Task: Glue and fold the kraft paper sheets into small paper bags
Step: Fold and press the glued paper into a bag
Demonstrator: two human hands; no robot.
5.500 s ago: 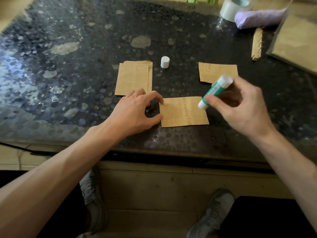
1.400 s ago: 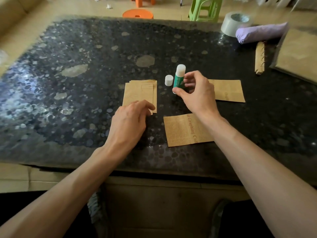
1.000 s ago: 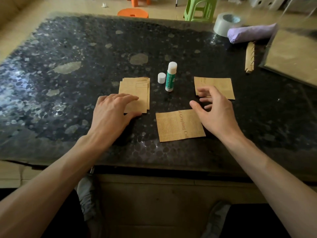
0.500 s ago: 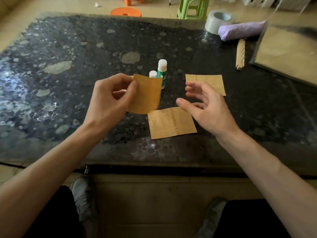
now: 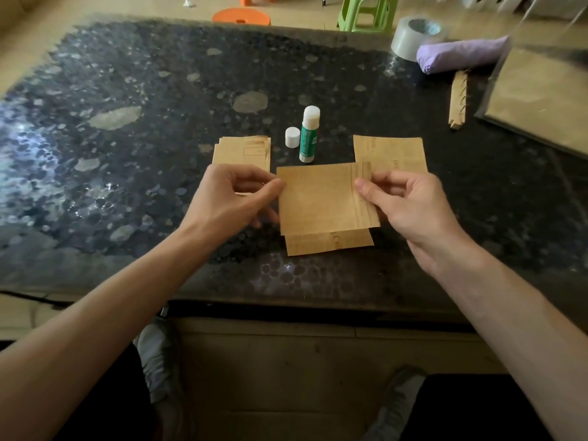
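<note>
1. Holding one sheet (image 5: 321, 202) in the air over the near part of the table (image 5: 159, 90), plain face toward the camera, long side running left to right.
2. Pinching its left edge with the left hand (image 5: 232, 198): thumb on the near face, fingers curled behind.
3. Pinching its right edge with the right hand (image 5: 404, 202): thumb on the near face, just beside a darker band along that side, other fingers curled behind.
4. Covering most of a printed sheet (image 5: 327, 245) lying flat on the table directly below; only a near strip with brown lettering in view.
5. Flat on the table beyond the left hand: a stack (image 5: 243, 152) of sheets, near edge hidden by the knuckles.
6. Flat beyond the right hand: a far sheet (image 5: 391, 151) with faint print, near left corner hidden behind the held one.
7. Upright between stack and far sheet: a glue stick (image 5: 308, 136), green body, white tip bare. Just beside it on the left, apart from the stack: its cap (image 5: 292, 137).
8. Well apart, at the far right of the table: a tape roll (image 5: 413, 36); a purple bundle (image 5: 461, 55) close against it, touching or not, cannot tell; a brown strip (image 5: 458, 101); a clear packet (image 5: 541, 97) of brown paper.
9. On the floor beyond the table: a green stool (image 5: 366, 11) and an orange stool (image 5: 241, 16).
10. Under the near table edge: two shoes (image 5: 156, 361).
</note>
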